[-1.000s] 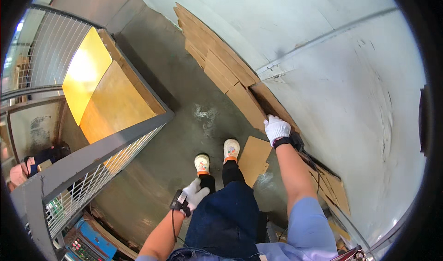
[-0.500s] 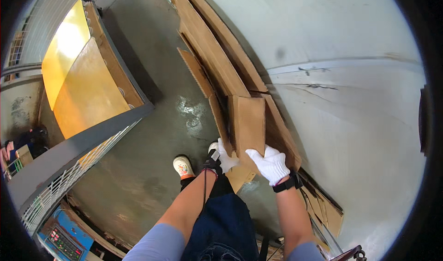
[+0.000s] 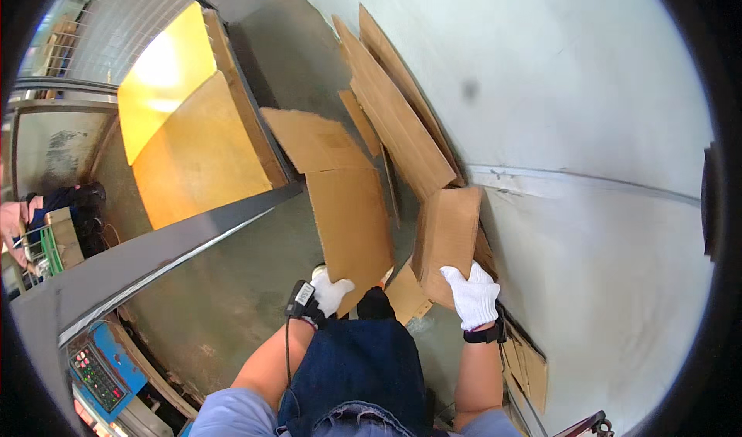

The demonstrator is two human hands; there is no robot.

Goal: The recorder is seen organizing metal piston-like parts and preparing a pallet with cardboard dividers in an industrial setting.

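Note:
In a white knit glove, my left hand [image 3: 331,292] grips the near left edge of a brown cardboard sheet [image 3: 352,221], whose far part is creased and bends leftward. My right hand [image 3: 471,292], gloved the same way, has its thumb on the near end of a folded cardboard panel [image 3: 450,232]; its fingers go behind the right edge. A gap separates the two pieces at this end, and I cannot tell whether they join lower down. Beyond them, tall cardboard sheets [image 3: 398,120] lean along the wall. A lighter cardboard piece [image 3: 407,294] lies on the floor between my hands.
A pale wall [image 3: 587,112] runs along the right, with more cardboard [image 3: 527,371] against its foot. On the left are a grey metal rail [image 3: 154,255], yellow sheets [image 3: 193,136] and a blue control panel [image 3: 104,367]. Another person [image 3: 35,221] is at far left.
My left hand has moved left and slightly nearer, swinging the cardboard sheet away from the leaning stack. My right hand has shifted a little right and nearer with its panel.

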